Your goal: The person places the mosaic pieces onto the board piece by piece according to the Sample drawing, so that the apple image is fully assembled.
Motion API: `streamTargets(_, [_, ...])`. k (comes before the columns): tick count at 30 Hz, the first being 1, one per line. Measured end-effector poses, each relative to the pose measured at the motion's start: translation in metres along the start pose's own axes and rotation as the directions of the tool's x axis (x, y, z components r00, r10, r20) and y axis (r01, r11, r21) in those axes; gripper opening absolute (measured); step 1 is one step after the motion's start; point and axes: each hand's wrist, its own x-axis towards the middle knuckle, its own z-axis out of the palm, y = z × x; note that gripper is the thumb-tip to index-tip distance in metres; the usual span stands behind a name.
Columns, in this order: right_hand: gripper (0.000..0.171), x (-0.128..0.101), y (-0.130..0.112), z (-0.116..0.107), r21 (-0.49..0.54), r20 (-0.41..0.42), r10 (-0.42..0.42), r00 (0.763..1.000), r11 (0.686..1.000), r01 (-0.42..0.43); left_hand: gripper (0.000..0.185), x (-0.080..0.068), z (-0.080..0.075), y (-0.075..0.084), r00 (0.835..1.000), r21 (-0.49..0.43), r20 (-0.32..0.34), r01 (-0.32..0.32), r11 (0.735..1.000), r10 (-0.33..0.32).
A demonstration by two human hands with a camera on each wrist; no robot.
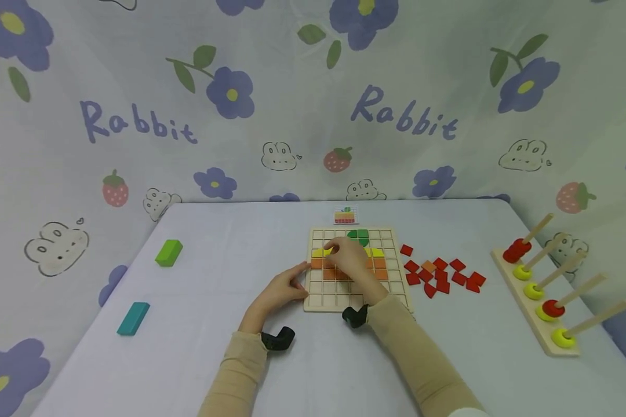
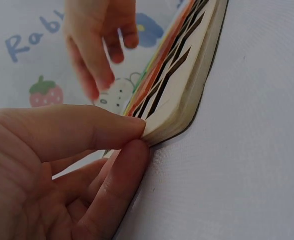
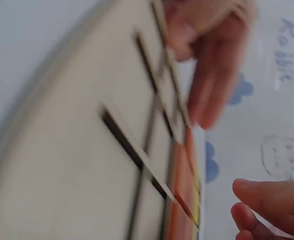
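Note:
A square wooden grid board (image 1: 318, 301) lies in front of me, with green tiles (image 1: 363, 234), yellow tiles (image 1: 378, 253) and orange tiles (image 1: 380, 273) set in its cells. My left hand (image 1: 280, 289) holds the board's left edge, thumb and finger at the near corner in the left wrist view. Over the board's middle hovers my right hand (image 1: 348, 258), its fingers loosely bent and nothing visible between them. It hides some of the tiles. In the right wrist view, its thumb and fingertips (image 3: 244, 187) stand apart from the board.
Several loose red tiles (image 1: 442, 275), with one orange tile (image 1: 428, 266) among them, lie right of the board. A small picture card (image 1: 346, 215) sits behind it. Farther right stands a pegged bead rack (image 1: 532, 313). Green (image 1: 169, 253) and teal (image 1: 133, 318) blocks lie left.

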Motion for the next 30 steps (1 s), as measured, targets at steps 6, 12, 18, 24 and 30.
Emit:
streamTargets(6, [0.024,-0.012,0.032,-0.043,0.163,-0.052,0.073,0.996,0.985,-0.063,0.072,0.000,0.000,-0.001,1.000,-0.007,-0.011,0.023,1.000,-0.023])
streamTargets(12, [0.031,-0.027,0.080,-0.086,0.175,-0.002,0.194,0.981,0.966,-0.191,0.072,0.001,0.001,-0.003,1.000,-0.008,-0.003,0.019,1.000,-0.019])
streamTargets(18, [0.040,-0.041,0.125,-0.112,0.263,0.086,0.372,0.924,0.886,-0.381,0.071,0.000,0.002,-0.001,1.000,-0.005,0.006,0.001,1.000,-0.001])
streamTargets(24, [0.045,-0.047,0.149,-0.119,0.232,0.110,0.440,0.891,0.861,-0.453,0.070,0.001,0.002,0.000,1.000,0.023,0.003,0.008,1.000,-0.008])
streamTargets(30, [0.043,-0.049,0.148,-0.124,0.118,0.090,0.467,0.880,0.872,-0.475,0.071,0.003,0.001,0.000,1.000,0.017,-0.008,0.025,1.000,-0.025])
